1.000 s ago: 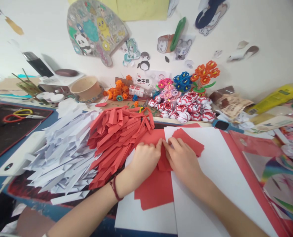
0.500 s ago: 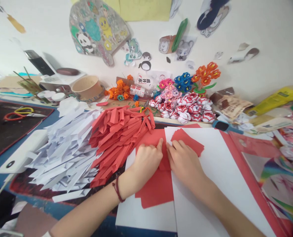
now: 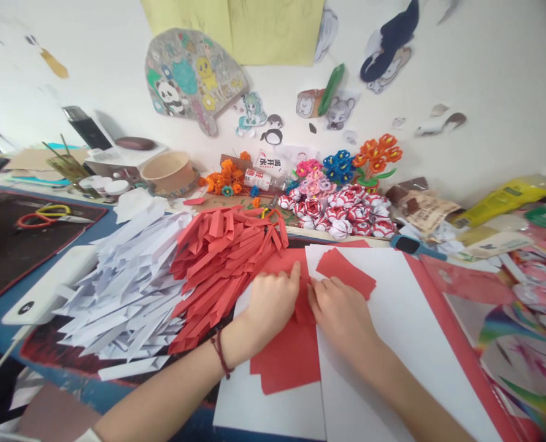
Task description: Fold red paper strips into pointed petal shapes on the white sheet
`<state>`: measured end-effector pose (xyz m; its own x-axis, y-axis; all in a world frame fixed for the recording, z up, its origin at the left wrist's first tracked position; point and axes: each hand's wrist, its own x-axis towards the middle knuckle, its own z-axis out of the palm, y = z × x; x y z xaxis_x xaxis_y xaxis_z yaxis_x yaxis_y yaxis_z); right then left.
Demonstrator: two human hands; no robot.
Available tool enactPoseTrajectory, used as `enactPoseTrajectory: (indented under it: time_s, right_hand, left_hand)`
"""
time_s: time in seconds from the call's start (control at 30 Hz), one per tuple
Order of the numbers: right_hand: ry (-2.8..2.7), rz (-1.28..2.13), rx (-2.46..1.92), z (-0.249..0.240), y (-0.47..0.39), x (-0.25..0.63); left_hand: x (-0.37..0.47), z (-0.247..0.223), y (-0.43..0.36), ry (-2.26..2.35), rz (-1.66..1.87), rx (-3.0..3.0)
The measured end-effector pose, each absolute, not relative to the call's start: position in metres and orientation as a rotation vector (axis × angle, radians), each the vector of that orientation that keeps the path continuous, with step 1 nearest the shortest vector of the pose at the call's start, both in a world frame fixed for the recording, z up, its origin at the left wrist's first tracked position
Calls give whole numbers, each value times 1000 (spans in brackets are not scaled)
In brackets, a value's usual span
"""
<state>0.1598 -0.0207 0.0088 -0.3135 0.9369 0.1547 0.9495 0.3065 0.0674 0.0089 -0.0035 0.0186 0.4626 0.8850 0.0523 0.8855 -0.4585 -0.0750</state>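
Observation:
My left hand [image 3: 273, 304], a cord bracelet at its wrist, is closed over a small piece of red paper [image 3: 304, 309], one finger pointing up. Opposite it, my right hand [image 3: 342, 310] has its fingers curled, with the tips on the same piece. My hands hide most of that piece, so its folds are unclear. Beneath lie larger red paper sheets [image 3: 291, 365] on white sheets [image 3: 392, 301]. A small stack of red paper [image 3: 346, 271] sits just beyond my right hand. Folded red strips [image 3: 218, 258] are heaped left of my left hand, beside folded white strips [image 3: 126, 288].
Red-and-white paper flowers [image 3: 340, 212] line the back by the wall, near a blue watch [image 3: 406, 244]. Scissors [image 3: 47, 216] rest on a dark mat at left. A white power bank [image 3: 47, 291] with a cable borders the white strips. A person's hand shows dimly at far left.
The camera view has tilted slightly upward, so the scene sits lower. Both hands stay on the red piece with almost no shift. A dark device and part of a hand now appear at far left.

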Motion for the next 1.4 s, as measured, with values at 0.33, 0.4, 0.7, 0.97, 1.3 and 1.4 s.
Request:
enactPoseTrajectory:
  time_s: [0.33,0.4,0.7,0.97,1.3,1.4]
  right_hand:
    - [-2331,-226,-1739,4,-22,161]
    - [-2323,-261,-1725,3,-22,161]
    - [-2317,-328,-1687,-1,-22,159]
    - [-2070,77,-1641,8,-14,164]
    - [-1661,969,-1498,10,3,185]
    - [-1510,972,-1464,12,5,188]
  left_hand:
    - [11,24,7,-1898,-144,-2498]
    - [10,25,9,-1954,-182,-2515]
    - [13,19,11,-1981,-206,-2552]
    - [9,22,9,-1785,-248,-2684]
    - [8,30,5,-1742,-358,-2755]
    - [6,33,5,-1849,-590,-2697]
